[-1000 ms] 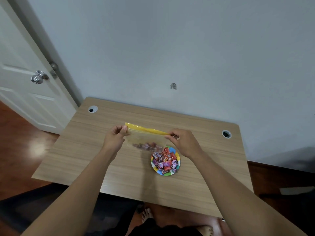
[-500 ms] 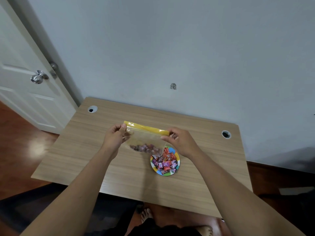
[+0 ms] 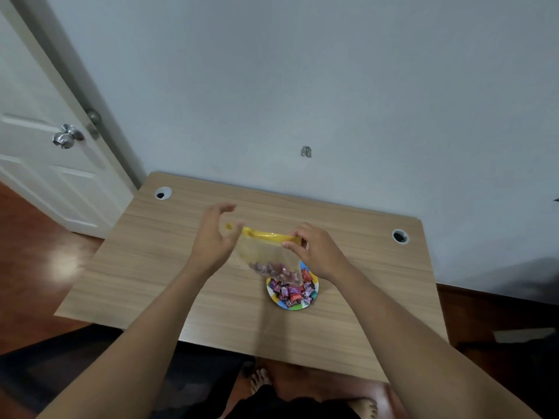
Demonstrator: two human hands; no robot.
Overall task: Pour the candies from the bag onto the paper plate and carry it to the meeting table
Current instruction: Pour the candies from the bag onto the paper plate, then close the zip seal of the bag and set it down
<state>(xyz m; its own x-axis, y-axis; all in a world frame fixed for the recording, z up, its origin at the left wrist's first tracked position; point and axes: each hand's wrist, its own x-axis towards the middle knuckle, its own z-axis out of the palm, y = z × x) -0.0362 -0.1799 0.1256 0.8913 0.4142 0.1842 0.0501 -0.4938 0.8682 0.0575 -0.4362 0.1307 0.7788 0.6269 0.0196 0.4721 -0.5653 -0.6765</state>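
Observation:
A clear zip bag (image 3: 266,252) with a yellow top strip hangs above the wooden table (image 3: 151,267), a few wrapped candies still at its bottom. My right hand (image 3: 314,252) pinches the right end of the yellow strip. My left hand (image 3: 211,237) is off the strip, fingers spread, just beside the bag's left end. Under the bag's lower edge sits a small colourful paper plate (image 3: 314,294) piled with red, pink and purple candies (image 3: 292,293).
The table stands against a pale wall and has a cable hole at the back left (image 3: 162,193) and another at the back right (image 3: 400,236). A white door (image 3: 45,176) with a metal knob stands open at the left. My bare feet (image 3: 260,379) show below the table's front edge.
My left hand has let go of the yellow strip and opened. The bag now hangs from my right hand alone and has swung over the plate.

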